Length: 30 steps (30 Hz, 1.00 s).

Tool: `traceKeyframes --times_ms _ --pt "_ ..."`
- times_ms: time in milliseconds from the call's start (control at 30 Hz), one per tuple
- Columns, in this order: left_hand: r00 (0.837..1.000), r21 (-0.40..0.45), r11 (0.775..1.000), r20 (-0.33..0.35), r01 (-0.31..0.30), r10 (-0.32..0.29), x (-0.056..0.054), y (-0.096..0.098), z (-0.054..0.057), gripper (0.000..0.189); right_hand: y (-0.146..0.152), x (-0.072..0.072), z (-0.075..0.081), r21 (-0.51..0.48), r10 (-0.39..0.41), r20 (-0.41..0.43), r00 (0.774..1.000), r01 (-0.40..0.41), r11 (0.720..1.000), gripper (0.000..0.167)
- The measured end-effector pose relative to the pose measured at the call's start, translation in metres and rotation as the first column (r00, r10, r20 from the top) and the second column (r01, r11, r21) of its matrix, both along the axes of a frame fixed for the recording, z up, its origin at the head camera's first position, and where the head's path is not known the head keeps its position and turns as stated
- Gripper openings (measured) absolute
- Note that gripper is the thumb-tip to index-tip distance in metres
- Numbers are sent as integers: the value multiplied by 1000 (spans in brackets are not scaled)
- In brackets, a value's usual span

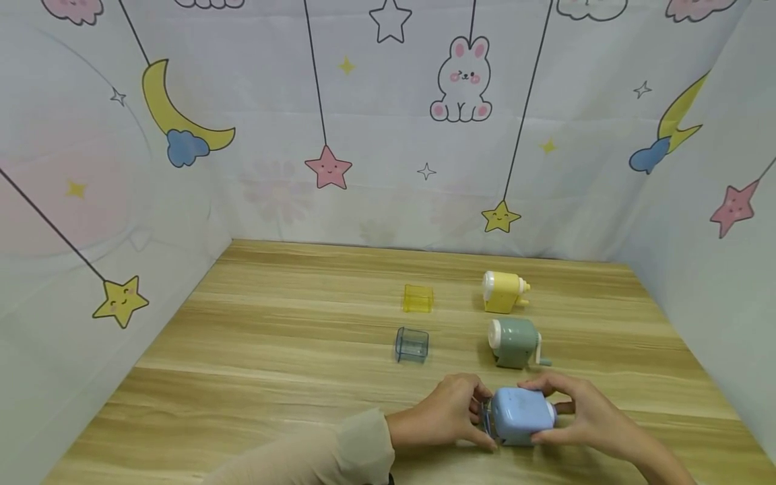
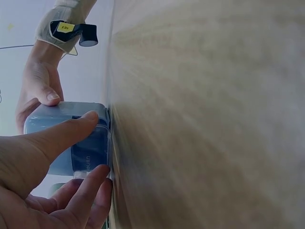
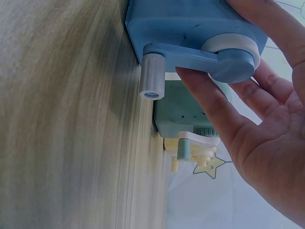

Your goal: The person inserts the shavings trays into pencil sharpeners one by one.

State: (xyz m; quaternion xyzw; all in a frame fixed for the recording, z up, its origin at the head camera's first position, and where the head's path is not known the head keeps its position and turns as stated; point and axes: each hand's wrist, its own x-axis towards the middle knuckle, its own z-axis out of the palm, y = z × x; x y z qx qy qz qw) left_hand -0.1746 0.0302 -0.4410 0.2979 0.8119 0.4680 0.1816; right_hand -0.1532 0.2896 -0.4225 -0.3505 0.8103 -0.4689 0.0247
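A blue crank pencil sharpener (image 1: 524,409) stands on the table near its front edge. My right hand (image 1: 587,416) grips its body from the crank side. The right wrist view shows the blue crank arm (image 3: 183,56) with its pale handle beside the fingers. At the opposite face, my left hand (image 1: 447,412) pinches a clear bluish shavings drawer (image 2: 90,153) between thumb and fingers. That drawer sits at the sharpener's front opening, partly covered by the thumb; how deep it goes cannot be told.
Behind the blue sharpener stand a green sharpener (image 1: 514,342) and a yellow sharpener (image 1: 502,292). To their left lie a clear grey-blue drawer (image 1: 412,345) and a clear yellow drawer (image 1: 418,298). Printed cloth walls (image 1: 388,101) enclose the wooden table (image 1: 273,323) at the back and sides.
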Motion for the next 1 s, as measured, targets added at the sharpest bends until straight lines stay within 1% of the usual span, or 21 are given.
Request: traceKeyframes --times_ms 100,300,367,567,733,1000 --pt "1000 0 1000 -5 -1 1 1 1 0 56 0 0 0 10 -8 3 1000 8 1000 52" --pt "1000 22 1000 15 -10 9 2 2 -2 56 0 0 -2 15 -14 5 1000 14 1000 52" --pt "1000 22 1000 16 -10 10 2 2 -2 56 0 0 -3 9 -5 -1 1000 5 1000 53" --pt "1000 11 1000 -7 -9 9 3 4 -4 56 -1 0 -3 2 4 -6 1000 -4 1000 53" --pt "1000 11 1000 -10 -8 8 3 5 -2 55 -1 1 -1 8 -10 0 1000 10 1000 52" --pt "1000 2 1000 -19 5 -5 2 7 0 55 -1 1 0 -4 -5 4 1000 5 1000 52"
